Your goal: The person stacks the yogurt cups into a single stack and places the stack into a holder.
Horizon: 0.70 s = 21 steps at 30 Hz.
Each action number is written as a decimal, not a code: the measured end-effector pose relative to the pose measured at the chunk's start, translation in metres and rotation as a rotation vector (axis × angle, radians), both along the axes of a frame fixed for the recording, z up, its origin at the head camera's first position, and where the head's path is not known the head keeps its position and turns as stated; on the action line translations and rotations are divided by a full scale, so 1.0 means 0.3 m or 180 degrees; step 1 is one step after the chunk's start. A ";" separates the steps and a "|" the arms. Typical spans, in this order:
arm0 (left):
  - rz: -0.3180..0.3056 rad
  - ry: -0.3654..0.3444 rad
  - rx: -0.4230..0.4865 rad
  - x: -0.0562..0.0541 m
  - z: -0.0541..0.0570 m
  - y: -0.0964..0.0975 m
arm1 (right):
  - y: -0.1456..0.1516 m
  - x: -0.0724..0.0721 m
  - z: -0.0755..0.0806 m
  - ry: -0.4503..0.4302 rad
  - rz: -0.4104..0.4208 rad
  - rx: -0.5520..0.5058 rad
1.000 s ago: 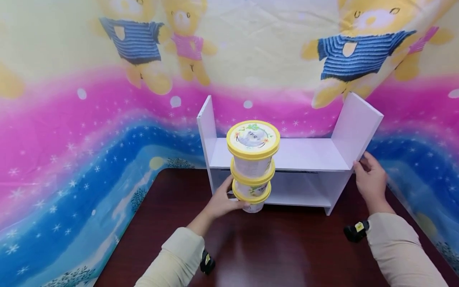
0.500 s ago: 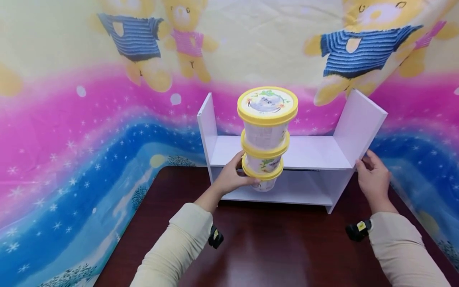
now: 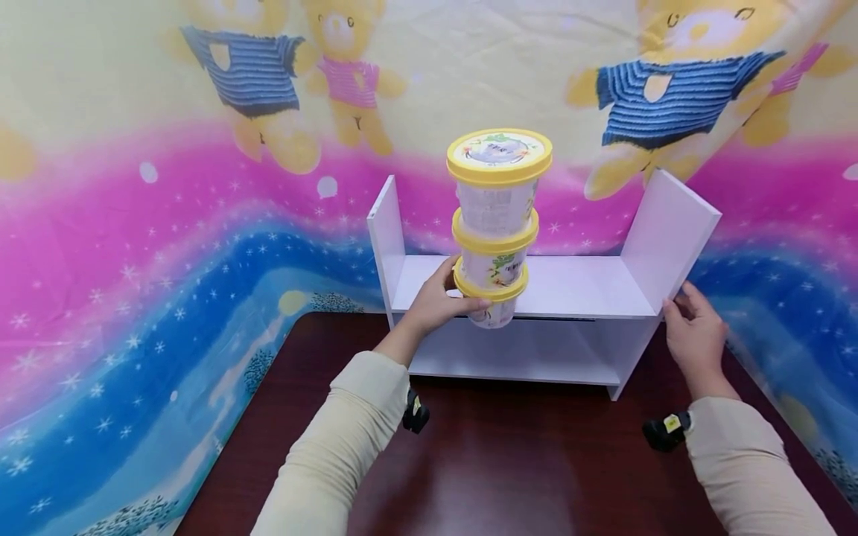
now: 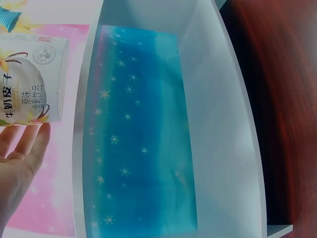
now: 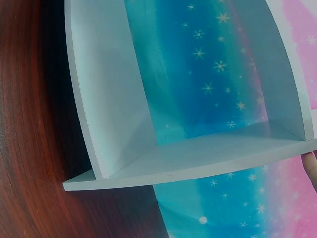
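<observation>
My left hand grips a stack of three white tubs with yellow lids near its base, thumb in front of the lowest tub. The middle tub and the top tub stand upright above it. The stack is held off the table, in front of the upper board of a white shelf. Printed lettering and a flower show on a tub in the left wrist view. My right hand touches the outer front edge of the shelf's right side panel; some fingers are hidden.
The shelf has a lower board under the upper one and stands at the back of a dark red-brown table. A curtain with bears and snowflakes hangs behind it and along both sides.
My left hand has raised the stack of tubs and carried it slightly right and toward the shelf. My right hand stays at the side panel.
</observation>
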<state>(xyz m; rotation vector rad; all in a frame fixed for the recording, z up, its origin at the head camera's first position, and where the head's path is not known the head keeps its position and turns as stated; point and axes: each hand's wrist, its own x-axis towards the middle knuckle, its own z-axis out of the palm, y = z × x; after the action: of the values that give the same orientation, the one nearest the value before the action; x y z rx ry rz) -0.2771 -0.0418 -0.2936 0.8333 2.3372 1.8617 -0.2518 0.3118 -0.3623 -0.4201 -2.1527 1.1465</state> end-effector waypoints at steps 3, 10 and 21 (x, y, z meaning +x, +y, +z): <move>0.0065 -0.0021 0.0001 -0.020 -0.002 0.004 | 0.001 0.001 -0.002 -0.0006 -0.0004 -0.0001; 0.0318 -0.0226 0.0018 -0.097 -0.043 0.015 | 0.002 0.001 -0.009 0.0086 0.0024 0.0080; 0.0726 -0.0148 -0.0128 -0.180 -0.091 0.044 | -0.002 0.002 -0.013 0.0153 0.0012 0.0213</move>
<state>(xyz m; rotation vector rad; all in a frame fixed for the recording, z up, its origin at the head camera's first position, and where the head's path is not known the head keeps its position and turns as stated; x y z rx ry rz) -0.3310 -0.0285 -0.3208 0.5323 2.5240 1.8821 -0.2513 0.3112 -0.3662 -0.3552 -2.1443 1.0728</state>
